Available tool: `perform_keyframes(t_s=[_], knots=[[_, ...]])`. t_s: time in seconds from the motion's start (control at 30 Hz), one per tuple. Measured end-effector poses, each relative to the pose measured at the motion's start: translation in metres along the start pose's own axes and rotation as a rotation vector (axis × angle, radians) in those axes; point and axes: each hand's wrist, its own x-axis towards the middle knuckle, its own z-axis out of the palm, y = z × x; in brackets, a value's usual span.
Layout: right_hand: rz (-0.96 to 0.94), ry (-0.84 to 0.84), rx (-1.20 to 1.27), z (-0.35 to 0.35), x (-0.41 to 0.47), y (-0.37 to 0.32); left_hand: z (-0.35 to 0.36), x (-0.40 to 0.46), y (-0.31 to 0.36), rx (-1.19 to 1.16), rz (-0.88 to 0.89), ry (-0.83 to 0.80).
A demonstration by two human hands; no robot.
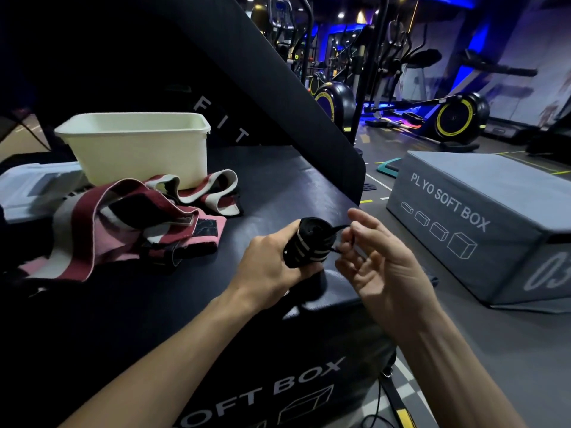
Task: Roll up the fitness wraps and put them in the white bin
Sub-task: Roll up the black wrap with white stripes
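Presently: one wrap rolled and in hand, fastening step under way

Observed from the head view, the left hand (265, 264) gripped a black wrap (309, 242), wound into a tight roll and held above the black plyo box (278, 186). The right hand (380, 261) stood half open, its fingertips (347, 244) pinching the thin loose tail at the roll's end. Judged stage: securing the roll. The next move would call for fixing that tail, then carrying the roll up and left to the white bin (139, 146), which stood well apart. A heap of unrolled wraps (123, 223) lay just before the bin. The bin's interior was hidden by its wall; the tail's fastening was too dark to make out; the heap's count could not be told.
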Motion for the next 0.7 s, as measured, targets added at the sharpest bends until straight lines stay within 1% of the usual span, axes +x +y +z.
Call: perform_keyframes(t_s=[0.23,0.43,0.7], knots=[[0.183,0.054,-0.060,-0.020,0.003,0.001,0.001,0.000,-0.002,0.011,0.005,0.001],[0.234,0.015,-0.116,-0.029,0.026,-0.002,-0.001,0.003,0.000,-0.023,0.010,-0.016],[0.232,0.018,-0.063,-0.032,0.045,0.002,-0.001,0.007,-0.007,-0.088,-0.020,-0.018]])
